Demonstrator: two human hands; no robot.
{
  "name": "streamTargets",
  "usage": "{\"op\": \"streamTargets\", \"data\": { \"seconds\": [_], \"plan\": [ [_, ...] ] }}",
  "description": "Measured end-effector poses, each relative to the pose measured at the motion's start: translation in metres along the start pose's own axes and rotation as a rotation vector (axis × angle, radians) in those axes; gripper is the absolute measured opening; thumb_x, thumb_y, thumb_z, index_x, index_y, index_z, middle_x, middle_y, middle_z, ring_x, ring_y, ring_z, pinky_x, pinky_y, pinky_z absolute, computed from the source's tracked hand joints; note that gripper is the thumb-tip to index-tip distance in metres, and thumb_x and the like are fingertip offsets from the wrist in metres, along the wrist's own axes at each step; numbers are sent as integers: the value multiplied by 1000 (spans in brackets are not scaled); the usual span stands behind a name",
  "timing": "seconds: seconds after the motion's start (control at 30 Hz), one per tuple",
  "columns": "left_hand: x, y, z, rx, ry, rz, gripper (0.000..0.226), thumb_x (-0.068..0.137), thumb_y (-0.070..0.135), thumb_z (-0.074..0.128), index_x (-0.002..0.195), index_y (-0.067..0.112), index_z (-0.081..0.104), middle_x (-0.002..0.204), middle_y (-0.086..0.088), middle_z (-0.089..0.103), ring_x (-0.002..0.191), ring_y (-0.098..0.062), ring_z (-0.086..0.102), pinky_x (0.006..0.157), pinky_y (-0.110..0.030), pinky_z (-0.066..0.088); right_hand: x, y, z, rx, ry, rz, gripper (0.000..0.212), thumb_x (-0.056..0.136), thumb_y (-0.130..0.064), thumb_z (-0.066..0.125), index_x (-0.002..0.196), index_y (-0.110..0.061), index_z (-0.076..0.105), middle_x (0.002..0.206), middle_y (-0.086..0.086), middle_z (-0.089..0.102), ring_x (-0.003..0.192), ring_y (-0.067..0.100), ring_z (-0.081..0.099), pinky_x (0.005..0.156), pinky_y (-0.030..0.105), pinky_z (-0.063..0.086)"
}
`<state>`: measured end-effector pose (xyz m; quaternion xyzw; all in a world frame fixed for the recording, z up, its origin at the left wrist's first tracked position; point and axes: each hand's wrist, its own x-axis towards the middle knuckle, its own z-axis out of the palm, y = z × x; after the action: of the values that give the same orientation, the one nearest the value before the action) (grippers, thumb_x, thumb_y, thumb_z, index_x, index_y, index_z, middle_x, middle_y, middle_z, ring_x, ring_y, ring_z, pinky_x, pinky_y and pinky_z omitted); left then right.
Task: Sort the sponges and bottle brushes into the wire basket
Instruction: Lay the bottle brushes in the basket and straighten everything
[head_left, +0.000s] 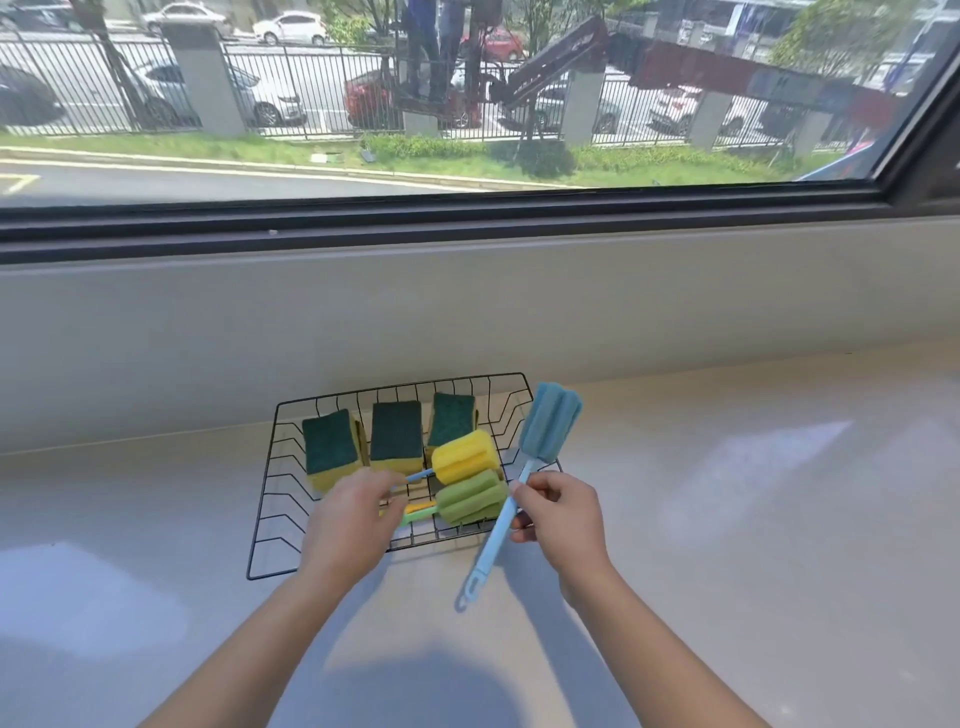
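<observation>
Nearly done: sponges (396, 431) and green brush (470, 496) lie in the wire basket (283, 499); left fingers (387, 486) grip the yellow brush (462, 457), right fingers (524, 491) pinch the blue brush (550, 421).

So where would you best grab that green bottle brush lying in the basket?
Take the green bottle brush by its thin handle, from above on the left: it lies flat in the wire basket, handle pointing left, and its foam head would probably squash.
</observation>
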<state>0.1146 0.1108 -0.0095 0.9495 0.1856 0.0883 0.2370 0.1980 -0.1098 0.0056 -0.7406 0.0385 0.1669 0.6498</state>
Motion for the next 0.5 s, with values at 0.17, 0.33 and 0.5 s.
{"op": "streamTargets", "data": {
  "seconds": [0.17,0.33,0.5],
  "plan": [
    [-26,30,-9,-286,-125,134,31,87,48,66,116,38,68,87,24,62,80,-1,55,75,-24,48,-16,-10,23,208,-9,-12,15,93,-8,68,82,1,71,66,10,71,58,19,69,56,26,58],
    [-30,25,-16,-16,-48,195,15,92,41,58,101,33,66,80,14,63,80,-11,48,69,-35,47,-30,-20,48,293,-98,0,13,94,-8,68,86,3,71,71,12,72,63,20,69,63,30,61],
    [-21,-13,-19,3,-26,101,8,93,31,60,97,30,67,81,13,63,82,-17,52,70,-39,49,-27,-3,39,-127,-177,-36,9,83,-8,59,85,-10,68,76,-1,68,65,16,62,70,40,56]
  ]
}}
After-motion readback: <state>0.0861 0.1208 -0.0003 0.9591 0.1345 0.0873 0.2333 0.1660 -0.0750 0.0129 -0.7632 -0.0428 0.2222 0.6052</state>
